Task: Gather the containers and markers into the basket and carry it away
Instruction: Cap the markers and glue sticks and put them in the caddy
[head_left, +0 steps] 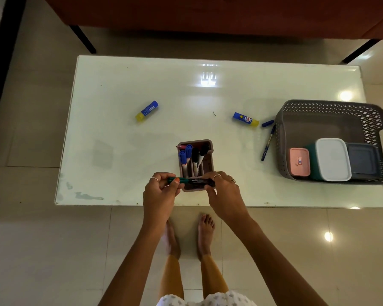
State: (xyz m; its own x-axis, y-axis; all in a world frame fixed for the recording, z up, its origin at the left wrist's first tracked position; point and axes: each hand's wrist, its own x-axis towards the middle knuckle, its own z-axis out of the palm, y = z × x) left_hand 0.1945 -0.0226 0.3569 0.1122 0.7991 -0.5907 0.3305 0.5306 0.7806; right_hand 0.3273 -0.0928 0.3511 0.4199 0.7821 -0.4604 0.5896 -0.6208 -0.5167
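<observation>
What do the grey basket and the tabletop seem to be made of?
The grey basket looks like moulded matte plastic: a lattice of regular cut-outs in its walls and a handle formed in one piece. The tabletop seems to be glossy glass or a lacquered panel, since it mirrors the ceiling lights sharply; which one, the view leaves open.

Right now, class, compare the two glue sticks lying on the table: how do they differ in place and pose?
The left glue stick lies alone in open table space, far from the basket; the right glue stick lies near the basket, beside a loose blue cap. The left one's yellow end points down-left; the right one's points down-right. Both are blue with one yellow end, lying flat, untouched by the hands.
</observation>
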